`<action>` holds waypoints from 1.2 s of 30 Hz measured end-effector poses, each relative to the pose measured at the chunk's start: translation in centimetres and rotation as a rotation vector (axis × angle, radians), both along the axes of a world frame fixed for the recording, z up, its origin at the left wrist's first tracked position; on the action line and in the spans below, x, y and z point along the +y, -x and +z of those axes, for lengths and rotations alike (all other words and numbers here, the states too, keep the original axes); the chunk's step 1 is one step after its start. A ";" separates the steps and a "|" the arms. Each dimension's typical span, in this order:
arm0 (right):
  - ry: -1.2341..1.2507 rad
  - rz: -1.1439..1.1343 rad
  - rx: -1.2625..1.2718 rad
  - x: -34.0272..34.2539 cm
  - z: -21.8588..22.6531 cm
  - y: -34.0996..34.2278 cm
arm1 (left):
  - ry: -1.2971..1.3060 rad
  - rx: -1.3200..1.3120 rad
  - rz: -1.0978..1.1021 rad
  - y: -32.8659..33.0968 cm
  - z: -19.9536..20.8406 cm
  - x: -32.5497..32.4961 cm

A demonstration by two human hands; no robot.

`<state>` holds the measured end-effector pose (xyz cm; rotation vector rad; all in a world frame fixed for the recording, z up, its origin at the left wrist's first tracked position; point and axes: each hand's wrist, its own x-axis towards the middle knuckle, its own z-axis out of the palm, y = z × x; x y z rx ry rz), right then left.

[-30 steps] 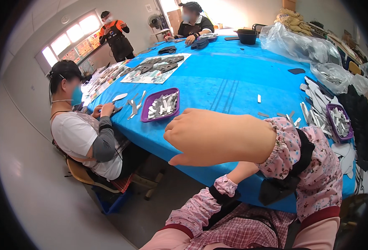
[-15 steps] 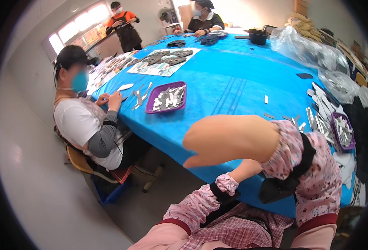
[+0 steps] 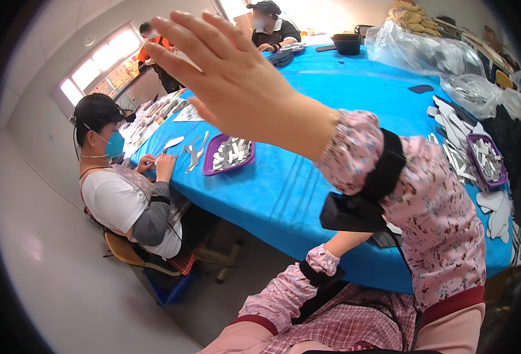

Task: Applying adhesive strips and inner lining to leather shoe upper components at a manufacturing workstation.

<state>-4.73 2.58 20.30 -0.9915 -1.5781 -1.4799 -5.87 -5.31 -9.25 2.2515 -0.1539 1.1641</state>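
Observation:
My right hand [image 3: 242, 82] is raised high over the blue-covered table [image 3: 307, 177], fingers spread and nothing in it. Its floral pink sleeve has a black band [image 3: 385, 162] around it, and a black cloth-like piece [image 3: 352, 213] hangs below. Low at the near table edge is my left hand [image 3: 347, 241]. Only its wrist and back show; the black piece covers its fingers. Close beside it lies a dark grey flat piece [image 3: 384, 239], partly hidden. Beyond, a purple basket [image 3: 229, 170] holds grey and white strips.
At the left a seated co-worker [image 3: 122, 194] handles a small piece. Another person [image 3: 275, 29] sits at the far side. On the right are a second purple basket [image 3: 496, 185], white cut-outs [image 3: 495, 212] and clear plastic bags [image 3: 413, 50]. A black container [image 3: 347, 45] stands far back.
My right hand has risen up and to the left, its fingers now spread. The left hand stays low at the table edge. The view has shifted slightly.

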 end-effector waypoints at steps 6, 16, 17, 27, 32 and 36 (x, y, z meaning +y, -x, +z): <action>1.702 0.220 0.091 -2.4 -5.6 -1.7 | 0.250 0.211 -0.132 -0.3 -1.3 1.0; 1.440 0.032 0.340 -5.9 -6.9 -2.2 | 0.484 0.477 -0.272 -0.3 2.0 0.1; 1.440 0.034 0.336 -5.7 -6.8 -2.0 | 0.514 0.440 -0.278 -0.5 2.0 0.0; 1.551 1.086 0.480 -9.5 -4.9 1.3 | 0.355 0.353 -0.174 -0.7 2.5 0.3; 1.478 1.614 0.358 -15.5 -2.9 0.2 | 0.599 0.564 -0.218 -0.6 5.3 -1.1; 1.159 1.798 0.545 -15.2 -6.1 2.3 | 0.621 0.578 -0.177 0.2 5.8 -0.8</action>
